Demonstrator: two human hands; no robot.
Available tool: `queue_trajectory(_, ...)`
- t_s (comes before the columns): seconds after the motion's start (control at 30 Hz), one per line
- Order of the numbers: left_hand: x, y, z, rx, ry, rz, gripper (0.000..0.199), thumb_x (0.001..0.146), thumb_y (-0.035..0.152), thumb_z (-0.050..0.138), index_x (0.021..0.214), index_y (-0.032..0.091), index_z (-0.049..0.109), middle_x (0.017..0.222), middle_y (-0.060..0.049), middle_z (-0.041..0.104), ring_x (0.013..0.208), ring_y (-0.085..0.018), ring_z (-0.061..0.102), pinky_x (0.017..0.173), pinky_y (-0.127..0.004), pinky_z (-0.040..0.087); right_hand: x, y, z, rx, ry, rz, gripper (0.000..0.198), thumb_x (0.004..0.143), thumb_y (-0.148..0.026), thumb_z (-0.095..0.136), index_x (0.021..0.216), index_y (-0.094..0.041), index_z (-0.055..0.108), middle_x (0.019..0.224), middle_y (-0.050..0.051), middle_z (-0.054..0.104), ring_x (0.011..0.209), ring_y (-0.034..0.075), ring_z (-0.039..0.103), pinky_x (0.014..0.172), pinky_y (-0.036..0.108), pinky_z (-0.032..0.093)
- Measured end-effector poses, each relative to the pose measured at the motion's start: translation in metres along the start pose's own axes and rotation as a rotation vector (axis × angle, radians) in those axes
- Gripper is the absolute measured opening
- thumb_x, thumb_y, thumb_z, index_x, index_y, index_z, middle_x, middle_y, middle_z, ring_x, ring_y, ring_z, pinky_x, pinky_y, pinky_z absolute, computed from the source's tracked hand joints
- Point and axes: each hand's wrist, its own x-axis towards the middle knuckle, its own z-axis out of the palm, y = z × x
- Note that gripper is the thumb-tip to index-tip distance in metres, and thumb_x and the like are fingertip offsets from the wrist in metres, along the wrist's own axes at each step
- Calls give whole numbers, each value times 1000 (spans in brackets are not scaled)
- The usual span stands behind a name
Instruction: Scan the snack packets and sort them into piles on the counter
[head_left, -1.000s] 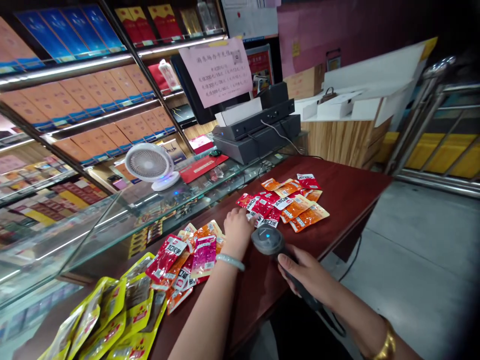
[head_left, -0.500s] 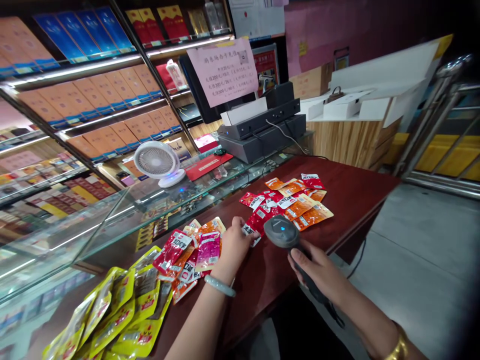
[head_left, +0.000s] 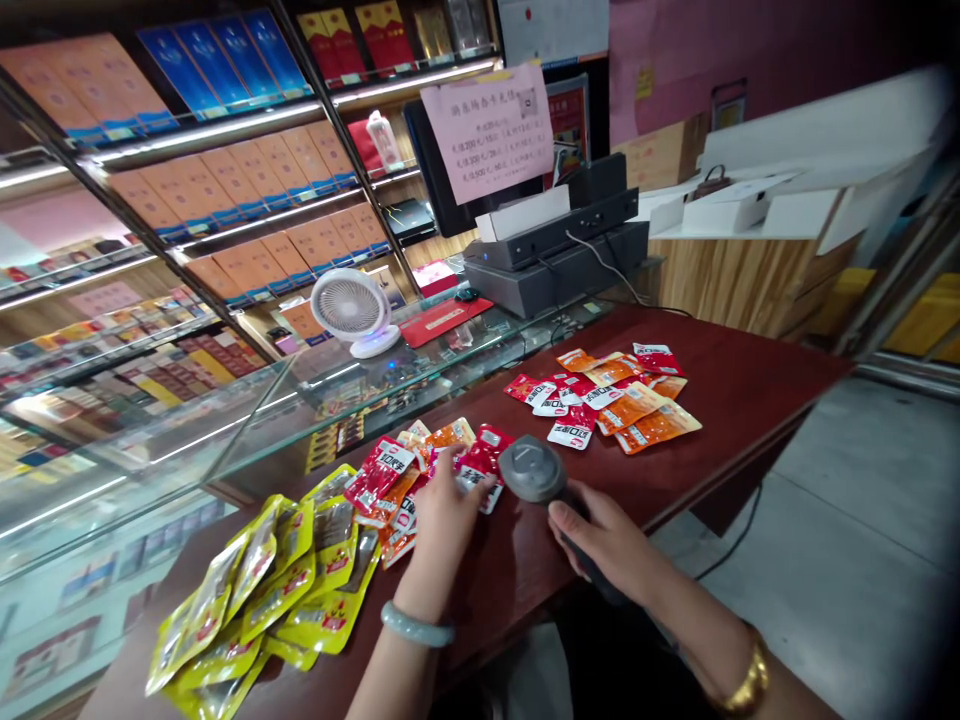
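Note:
My right hand (head_left: 600,535) is wrapped round the handle of a dark grey barcode scanner (head_left: 532,470), its head tilted toward the packets on the left. My left hand (head_left: 445,510), a pale bangle on its wrist, lies over a pile of small snack packets (head_left: 379,475) with its fingers apart. Beside its thumb is a red snack packet (head_left: 491,447), partly hidden by the hand. A second group of red and orange packets (head_left: 630,410) lies further right on the dark red table (head_left: 757,375).
Yellow-edged pouches (head_left: 300,590) are heaped at the left of the table. Behind stands a glass display counter (head_left: 292,400) with a white fan (head_left: 350,305), a red envelope (head_left: 444,322) and a cash drawer (head_left: 525,280). A monitor with a pink notice (head_left: 491,135) rises above it.
My left hand has moved left from the right-hand packets, and a red packet now lies by the left pile. The scanner has shifted slightly left; its blue light no longer shows. The view has turned left.

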Motion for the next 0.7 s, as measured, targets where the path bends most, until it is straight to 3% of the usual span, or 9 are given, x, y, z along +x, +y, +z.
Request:
queue_trajectory(0.2, 3, -50, -32, 231, 44, -189, 56, 88, 59, 52, 132, 25, 54, 106, -12, 73, 106, -35, 66, 93, -47, 43, 16, 1, 31, 36, -119, 9, 43, 89, -64, 55, 85, -21, 50, 56, -8, 51, 40, 7, 47, 40, 18, 37)
queue_trajectory(0.27, 1, -59, -34, 330, 60, -191, 57, 88, 61, 48, 130, 23, 57, 110, -14, 71, 112, -37, 62, 96, -51, 42, 19, -2, 35, 38, -140, 7, 41, 91, -61, 55, 84, -21, 50, 56, -8, 51, 40, 8, 48, 39, 18, 37)
queue_trajectory(0.33, -1, -60, -33, 410, 160, -158, 58, 88, 60, 49, 131, 20, 57, 126, -17, 64, 123, -39, 54, 100, -52, 40, 21, -4, 35, 35, -145, -4, 39, 91, -60, 55, 85, -21, 52, 55, -8, 51, 40, 8, 48, 39, 18, 37)
queue_trajectory(0.47, 6, -37, -21, 433, 321, -39, 62, 87, 55, 56, 137, 20, 53, 152, -18, 42, 139, -39, 36, 108, -54, 36, 23, -5, 25, 62, -144, 9, 41, 90, -62, 56, 87, -21, 52, 54, -9, 49, 39, 8, 47, 39, 18, 36)
queue_trajectory(0.6, 40, 7, 4, 356, 261, 227, 48, 89, 42, 58, 132, 21, 58, 148, -14, 50, 142, -33, 37, 115, -50, 32, 21, -2, 6, 83, -72, 6, 45, 87, -66, 57, 89, -21, 52, 55, -9, 49, 38, 7, 45, 38, 18, 36)
queue_trajectory(0.7, 76, 46, 33, 274, 139, 431, 47, 89, 39, 59, 131, 18, 59, 144, -14, 56, 139, -27, 44, 117, -42, 32, 17, -2, -11, 82, -10, 21, 47, 86, -67, 58, 96, -21, 53, 56, -10, 49, 38, 7, 44, 37, 18, 35)
